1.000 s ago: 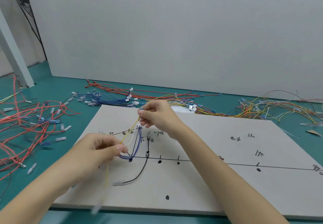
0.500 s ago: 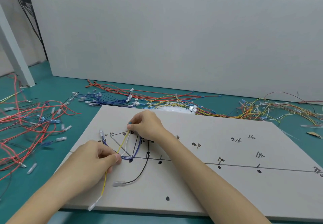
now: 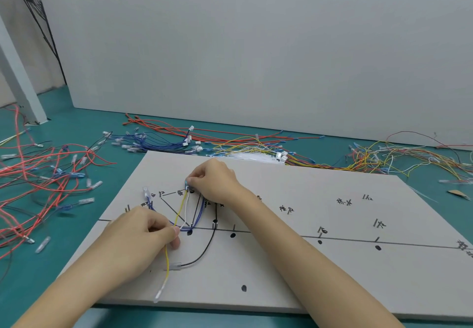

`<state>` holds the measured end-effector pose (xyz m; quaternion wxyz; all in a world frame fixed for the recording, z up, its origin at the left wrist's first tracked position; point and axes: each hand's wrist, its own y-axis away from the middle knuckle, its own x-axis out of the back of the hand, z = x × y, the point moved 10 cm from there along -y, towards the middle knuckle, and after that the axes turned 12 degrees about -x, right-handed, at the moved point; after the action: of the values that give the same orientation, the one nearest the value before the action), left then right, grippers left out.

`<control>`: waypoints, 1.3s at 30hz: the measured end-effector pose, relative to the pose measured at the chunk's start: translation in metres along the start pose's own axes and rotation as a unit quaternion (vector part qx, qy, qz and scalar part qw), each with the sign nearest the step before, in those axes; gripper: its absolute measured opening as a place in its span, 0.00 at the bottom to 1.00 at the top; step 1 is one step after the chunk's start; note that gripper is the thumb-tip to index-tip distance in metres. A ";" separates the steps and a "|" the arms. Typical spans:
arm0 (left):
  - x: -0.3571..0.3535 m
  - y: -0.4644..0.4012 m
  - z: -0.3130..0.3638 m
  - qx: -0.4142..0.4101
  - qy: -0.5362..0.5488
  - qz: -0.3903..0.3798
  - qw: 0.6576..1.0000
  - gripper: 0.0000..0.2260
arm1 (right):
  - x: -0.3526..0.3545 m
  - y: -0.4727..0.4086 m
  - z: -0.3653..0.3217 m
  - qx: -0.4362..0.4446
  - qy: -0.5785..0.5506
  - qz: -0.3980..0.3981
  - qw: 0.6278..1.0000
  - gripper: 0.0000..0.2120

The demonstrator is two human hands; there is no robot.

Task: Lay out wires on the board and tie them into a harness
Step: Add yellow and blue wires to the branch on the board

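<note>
Red wires [image 3: 38, 174] heaped left of board [image 3: 332, 289]; blue bundle [image 3: 153, 143] behind.

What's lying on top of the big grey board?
On the board lie yellow, white, blue and black wires over hand-drawn lines and dots. The left hand and right hand pinch the wires, hiding what lies beneath them.

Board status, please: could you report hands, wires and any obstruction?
Left hand pinching yellow wire. Right hand pinching its far end on the board. Black wire lies beside, apart. Nothing blocking.
</note>
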<state>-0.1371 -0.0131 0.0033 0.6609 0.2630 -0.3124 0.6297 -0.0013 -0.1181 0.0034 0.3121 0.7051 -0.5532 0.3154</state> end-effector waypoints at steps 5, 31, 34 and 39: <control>-0.006 -0.003 0.006 -0.012 0.015 -0.001 1.000 0.15 | 0.014 0.026 -0.007 0.047 0.031 0.052 0.997 0.13; -0.016 0.002 0.000 -0.009 0.157 0.069 0.985 0.15 | 0.008 0.091 0.026 -0.035 -0.161 -0.029 0.986 0.20; -0.016 0.002 0.000 -0.019 0.170 0.063 0.983 0.14 | 0.006 0.096 0.023 -0.015 -0.105 -0.005 0.994 0.14; -0.019 0.002 0.002 -0.041 0.167 0.066 0.983 0.14 | 0.003 0.101 0.016 0.015 -0.056 0.018 0.998 0.10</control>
<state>-0.1391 -0.0270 -0.0094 0.6708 0.1057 -0.2397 0.6939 -0.0976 -0.1518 0.0049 0.2647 0.7158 -0.5777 0.2896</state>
